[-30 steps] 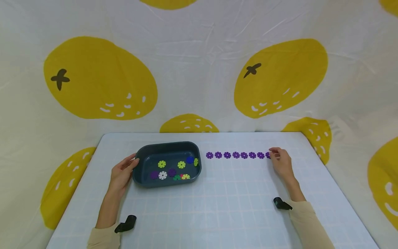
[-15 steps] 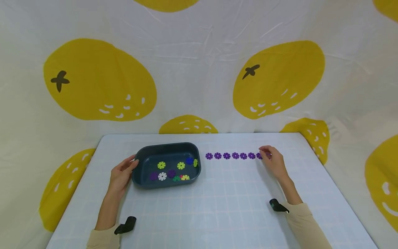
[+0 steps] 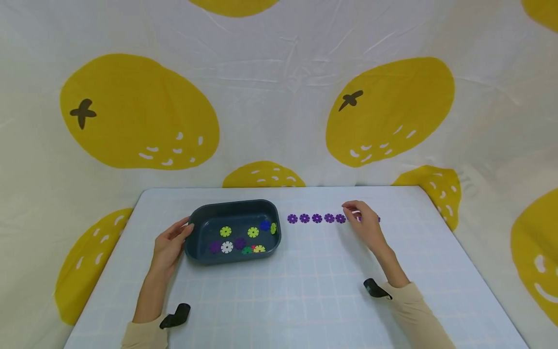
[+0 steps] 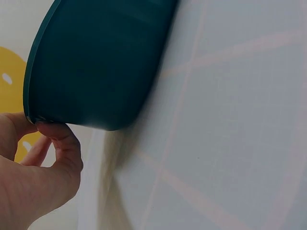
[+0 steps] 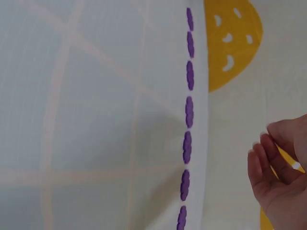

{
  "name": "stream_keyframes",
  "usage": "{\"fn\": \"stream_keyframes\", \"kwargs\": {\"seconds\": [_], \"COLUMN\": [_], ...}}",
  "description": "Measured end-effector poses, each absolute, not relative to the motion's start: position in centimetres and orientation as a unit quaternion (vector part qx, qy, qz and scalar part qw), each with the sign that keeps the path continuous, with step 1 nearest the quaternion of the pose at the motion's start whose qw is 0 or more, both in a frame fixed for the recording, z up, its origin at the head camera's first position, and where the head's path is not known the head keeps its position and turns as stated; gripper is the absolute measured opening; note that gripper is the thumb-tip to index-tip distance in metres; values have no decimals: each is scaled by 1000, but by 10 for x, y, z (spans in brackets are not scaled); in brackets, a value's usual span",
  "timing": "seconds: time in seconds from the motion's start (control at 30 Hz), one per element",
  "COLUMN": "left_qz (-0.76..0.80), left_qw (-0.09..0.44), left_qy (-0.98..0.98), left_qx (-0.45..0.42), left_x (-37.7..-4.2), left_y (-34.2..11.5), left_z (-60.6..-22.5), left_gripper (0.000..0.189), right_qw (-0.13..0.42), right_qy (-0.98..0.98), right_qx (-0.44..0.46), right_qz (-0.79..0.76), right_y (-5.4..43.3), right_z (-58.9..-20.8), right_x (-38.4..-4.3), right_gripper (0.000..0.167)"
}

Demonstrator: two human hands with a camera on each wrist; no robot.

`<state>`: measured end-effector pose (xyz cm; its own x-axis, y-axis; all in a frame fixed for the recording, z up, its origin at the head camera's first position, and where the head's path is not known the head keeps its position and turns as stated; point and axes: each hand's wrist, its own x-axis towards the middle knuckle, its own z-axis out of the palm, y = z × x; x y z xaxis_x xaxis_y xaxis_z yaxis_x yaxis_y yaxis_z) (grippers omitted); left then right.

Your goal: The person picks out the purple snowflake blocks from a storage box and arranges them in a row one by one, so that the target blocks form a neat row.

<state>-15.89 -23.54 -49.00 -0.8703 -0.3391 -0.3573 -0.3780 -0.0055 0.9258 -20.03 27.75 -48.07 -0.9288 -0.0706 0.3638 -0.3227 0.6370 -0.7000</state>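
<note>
At the left end of a dark teal tray (image 3: 233, 260), my left hand (image 3: 167, 249) pinches the rim; the left wrist view shows thumb and fingers at the tray's edge. Inside lie small notched flower-shaped discs: yellow-green (image 3: 225, 231), blue (image 3: 265, 225), white (image 3: 227, 247), purple (image 3: 240, 243) and green (image 3: 247, 250). To the right of the tray runs a straight row of purple discs (image 3: 317, 218), spaced apart and flat on the table. Over this row's right part hovers my right hand (image 3: 366, 225), fingers loosely bent, holding nothing and hiding some discs. The right wrist view shows purple discs (image 5: 189, 112) beside the hand.
The white table (image 3: 279, 300) has a faint pink grid. Behind it hangs a pale cloth (image 3: 279, 111) printed with yellow fruit. A black wrist camera (image 3: 176, 316) sits at the left sleeve, and another black camera (image 3: 376, 288) at the right.
My right hand has moved left along the purple row, uncovering discs at the right end. The left hand and the tray have stayed in place.
</note>
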Motion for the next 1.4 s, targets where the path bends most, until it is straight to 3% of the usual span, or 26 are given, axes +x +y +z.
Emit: {"fn": "stream_keyframes", "kwargs": {"seconds": [1.4], "left_qz": [665], "left_qw": [19], "left_qy": [701], "left_qx": [-258], "left_x": [-160], "left_y": [-236], "left_z": [-489], "left_gripper": [63], "right_qw": [79], "right_qy": [-846], "right_qx": [232], "right_qz": [474], "right_y": [130], "right_z": [-466], "right_x": [-215], "right_gripper": [16]}}
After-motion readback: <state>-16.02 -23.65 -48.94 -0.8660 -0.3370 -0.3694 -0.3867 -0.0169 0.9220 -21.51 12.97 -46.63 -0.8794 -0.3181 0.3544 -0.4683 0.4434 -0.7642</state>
